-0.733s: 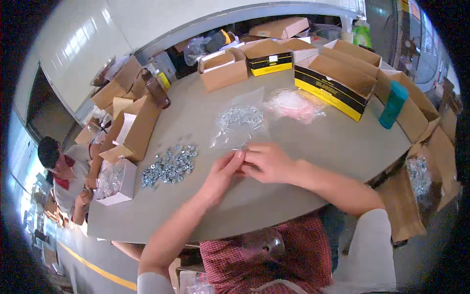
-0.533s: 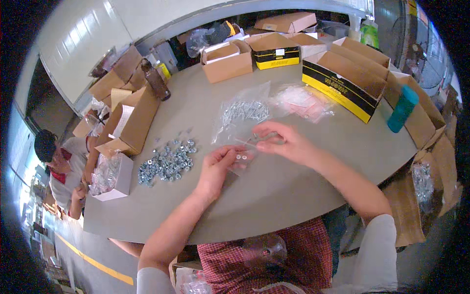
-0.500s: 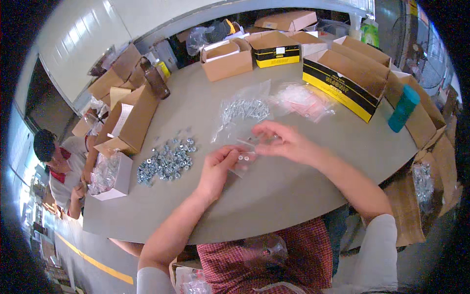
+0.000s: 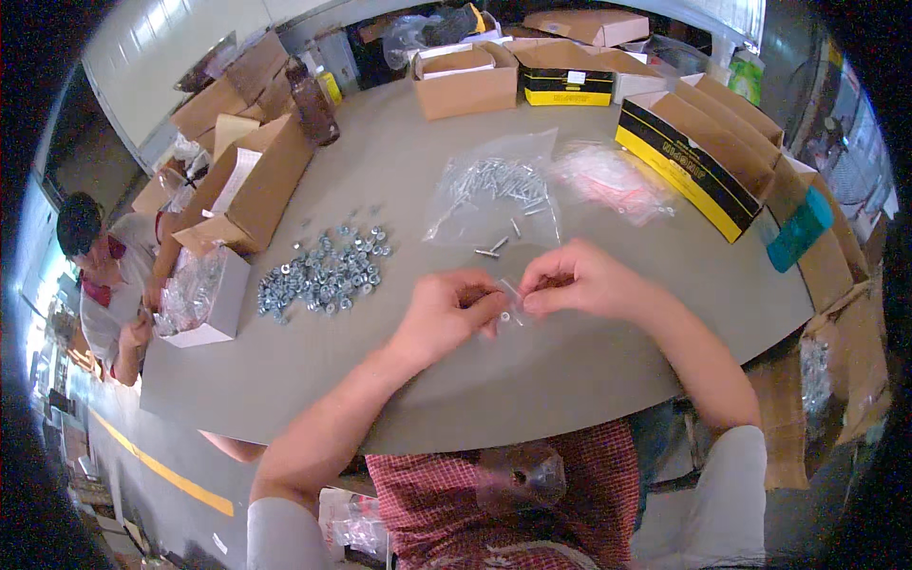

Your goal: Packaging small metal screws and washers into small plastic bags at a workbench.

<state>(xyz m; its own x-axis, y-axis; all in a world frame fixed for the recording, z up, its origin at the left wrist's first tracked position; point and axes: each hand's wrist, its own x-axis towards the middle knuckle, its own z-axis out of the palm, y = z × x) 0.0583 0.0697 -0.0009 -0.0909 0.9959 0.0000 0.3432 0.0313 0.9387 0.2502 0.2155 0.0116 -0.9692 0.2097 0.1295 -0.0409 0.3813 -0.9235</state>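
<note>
Between my two hands is a small clear plastic bag [image 4: 513, 312] with a white washer-like ring showing in it. My left hand [image 4: 454, 312] pinches its left side. At the bag's upper right, my right hand [image 4: 575, 282] has its fingers closed on the edge. Just beyond my hands lie a few loose metal screws [image 4: 494, 249]. Behind them a large clear bag [image 4: 451, 214] is spread flat under a heap of screws [image 4: 503, 180]. Shiny metal nuts [image 4: 328, 271] are piled to the left. Small red-and-clear bags [image 4: 617, 180] form a pile at the right.
Open cardboard boxes [image 4: 465, 92] line the far edge, with a long black-and-yellow box [image 4: 684, 171] at the right. A teal bottle [image 4: 800, 231] stands beside it. A brown bottle [image 4: 312, 104] is far left. A co-worker [image 4: 109, 266] handles a white box of plastic bags [image 4: 228, 309].
My right hand has come back from the screws to the small bag, and both hands are now close together. The view has shifted slightly.
</note>
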